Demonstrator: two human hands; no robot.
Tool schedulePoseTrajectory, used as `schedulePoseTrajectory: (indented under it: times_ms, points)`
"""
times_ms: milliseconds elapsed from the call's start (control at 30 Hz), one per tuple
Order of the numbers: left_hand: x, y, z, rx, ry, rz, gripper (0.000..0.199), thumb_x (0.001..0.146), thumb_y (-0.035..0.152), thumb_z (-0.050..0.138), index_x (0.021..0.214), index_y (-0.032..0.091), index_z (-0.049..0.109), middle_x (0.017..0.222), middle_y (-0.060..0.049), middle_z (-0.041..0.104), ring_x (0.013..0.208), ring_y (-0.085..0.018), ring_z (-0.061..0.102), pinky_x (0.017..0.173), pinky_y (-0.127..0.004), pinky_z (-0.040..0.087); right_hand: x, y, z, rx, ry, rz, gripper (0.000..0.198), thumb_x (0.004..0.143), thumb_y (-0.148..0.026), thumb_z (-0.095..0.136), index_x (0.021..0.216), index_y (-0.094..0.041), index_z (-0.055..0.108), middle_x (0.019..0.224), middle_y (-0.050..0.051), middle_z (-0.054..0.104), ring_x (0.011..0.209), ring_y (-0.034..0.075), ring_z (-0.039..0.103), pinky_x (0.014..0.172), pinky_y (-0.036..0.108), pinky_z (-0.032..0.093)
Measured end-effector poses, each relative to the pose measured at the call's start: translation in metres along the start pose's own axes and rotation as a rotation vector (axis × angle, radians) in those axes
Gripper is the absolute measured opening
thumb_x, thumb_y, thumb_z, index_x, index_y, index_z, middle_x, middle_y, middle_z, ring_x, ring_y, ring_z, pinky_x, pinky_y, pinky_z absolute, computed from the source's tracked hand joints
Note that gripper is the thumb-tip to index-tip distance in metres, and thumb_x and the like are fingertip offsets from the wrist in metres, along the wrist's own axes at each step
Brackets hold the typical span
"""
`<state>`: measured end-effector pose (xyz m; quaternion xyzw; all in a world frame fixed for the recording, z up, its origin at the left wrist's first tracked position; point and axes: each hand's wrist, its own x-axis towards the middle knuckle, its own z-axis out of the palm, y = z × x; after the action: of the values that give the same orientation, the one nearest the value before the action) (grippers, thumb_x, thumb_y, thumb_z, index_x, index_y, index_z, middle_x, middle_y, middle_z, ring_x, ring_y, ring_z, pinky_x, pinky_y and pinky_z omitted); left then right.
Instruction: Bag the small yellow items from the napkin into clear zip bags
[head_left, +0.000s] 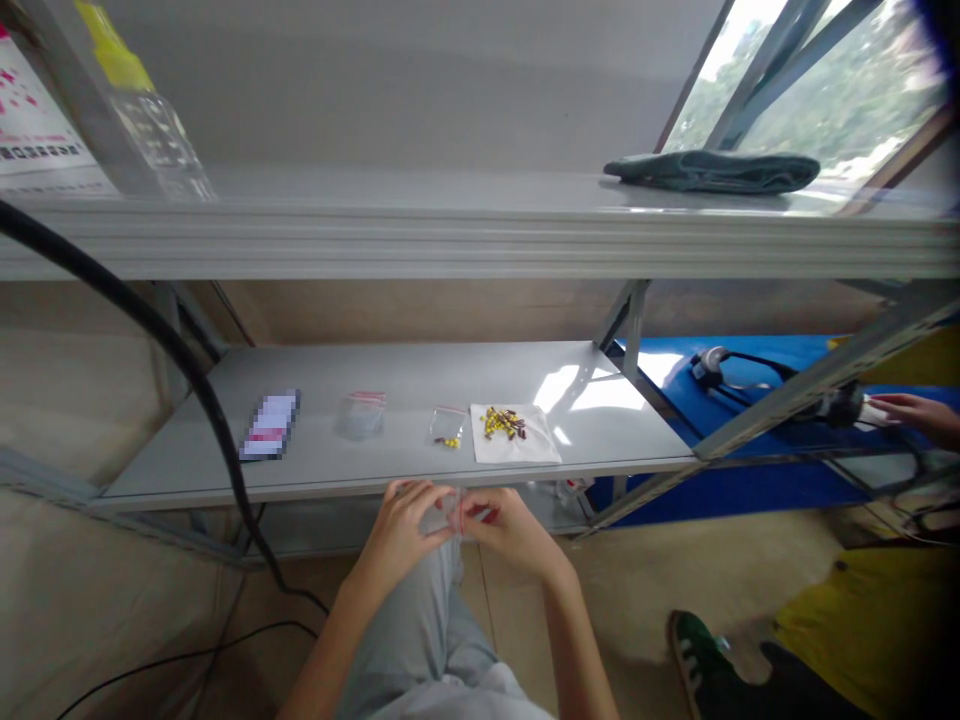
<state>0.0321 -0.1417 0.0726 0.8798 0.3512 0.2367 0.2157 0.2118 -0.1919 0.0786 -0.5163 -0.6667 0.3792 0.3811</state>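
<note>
In front of the shelf edge, my left hand [409,527] and my right hand [506,530] meet with a small clear zip bag [452,510] pinched between their fingertips. No contents show in this bag. Just beyond my hands on the grey shelf lies another zip bag [448,425] with a few yellow and brown pieces inside. Right of it, a white cloth or paper sheet [517,450] carries a pile of small yellow and brown pieces [504,423], too small to name. To the left is a stack of clear zip bags [365,415] with red seal lines.
A phone [271,425] lies at the shelf's left. A black cable [187,360] hangs across the left side. An upper shelf [450,240] holds a bottle [154,130] and folded cloth [712,171]. At right, another person's hand [915,415] touches a strapped device [780,385].
</note>
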Motion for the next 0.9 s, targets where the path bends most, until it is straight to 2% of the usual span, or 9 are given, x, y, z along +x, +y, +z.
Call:
schedulePoseTrajectory:
  times_ms: [100,167,233,300,400,633,767,900]
  points:
    - [-0.001,-0.010,0.000,0.013,0.107,-0.097,0.055,0.072,0.026,0.069,0.123,0.025,0.049,0.088,0.000,0.065,0.084,-0.017,0.058,0.088,-0.034,0.034,0.015,0.017,-0.014,0.042,0.099,0.038,0.029,0.087,-0.039,0.048,0.085,-0.018,0.068,0.079,0.003,0.069,0.072,0.015,0.063,0.064,0.023,0.047]
    - [-0.003,-0.014,-0.003,0.012,0.151,-0.135,0.062,0.072,0.032,0.070,0.129,0.026,0.045,0.087,0.001,0.065,0.081,-0.017,0.058,0.086,-0.034,0.034,0.030,0.035,-0.026,-0.112,0.275,0.150,0.028,0.087,-0.038,0.047,0.090,-0.020,0.067,0.085,0.003,0.069,0.069,0.013,0.063,0.061,0.022,0.046]
    - [-0.005,-0.016,-0.006,0.000,0.164,-0.151,0.064,0.070,0.037,0.071,0.128,0.027,0.046,0.087,0.001,0.064,0.081,-0.017,0.058,0.085,-0.033,0.035,0.043,0.057,-0.037,-0.333,0.482,0.300,0.021,0.081,-0.034,0.055,0.092,-0.023,0.069,0.089,0.002,0.068,0.068,0.013,0.061,0.061,0.023,0.044]
    - [-0.009,-0.016,-0.009,-0.026,0.171,-0.167,0.066,0.067,0.037,0.073,0.127,0.026,0.047,0.085,0.001,0.064,0.080,-0.017,0.058,0.085,-0.033,0.035,0.053,0.079,-0.045,-0.436,0.616,0.403,0.020,0.077,-0.029,0.058,0.092,-0.023,0.070,0.092,0.004,0.067,0.069,0.016,0.060,0.062,0.025,0.042]
    - [-0.016,-0.017,-0.009,-0.080,0.187,-0.205,0.073,0.065,0.036,0.074,0.130,0.025,0.043,0.082,0.002,0.063,0.076,-0.016,0.057,0.086,-0.033,0.036,0.060,0.105,-0.049,-0.516,0.748,0.497,0.025,0.074,-0.031,0.058,0.094,-0.021,0.070,0.096,0.007,0.064,0.073,0.018,0.058,0.063,0.027,0.040]
    - [-0.022,-0.017,-0.006,-0.157,0.197,-0.208,0.072,0.066,0.037,0.073,0.130,0.023,0.042,0.080,0.003,0.061,0.074,-0.014,0.057,0.086,-0.033,0.035,0.065,0.131,-0.038,-0.647,0.846,0.539,0.026,0.070,-0.038,0.061,0.086,-0.021,0.072,0.101,0.009,0.060,0.091,0.022,0.051,0.069,0.028,0.038]
    - [-0.024,-0.012,-0.008,-0.170,0.211,-0.199,0.079,0.065,0.039,0.074,0.133,0.024,0.038,0.081,0.003,0.059,0.077,-0.015,0.056,0.087,-0.033,0.035,0.069,0.136,-0.036,-0.679,0.868,0.547,0.024,0.071,-0.039,0.060,0.082,-0.022,0.073,0.100,0.008,0.061,0.092,0.023,0.049,0.070,0.029,0.037]
    - [-0.025,-0.010,-0.010,-0.203,0.228,-0.185,0.076,0.068,0.036,0.072,0.134,0.023,0.036,0.079,0.003,0.057,0.075,-0.014,0.054,0.086,-0.032,0.036,0.074,0.138,-0.037,-0.685,0.876,0.545,0.024,0.072,-0.039,0.058,0.083,-0.023,0.074,0.100,0.007,0.061,0.092,0.022,0.049,0.069,0.029,0.037]
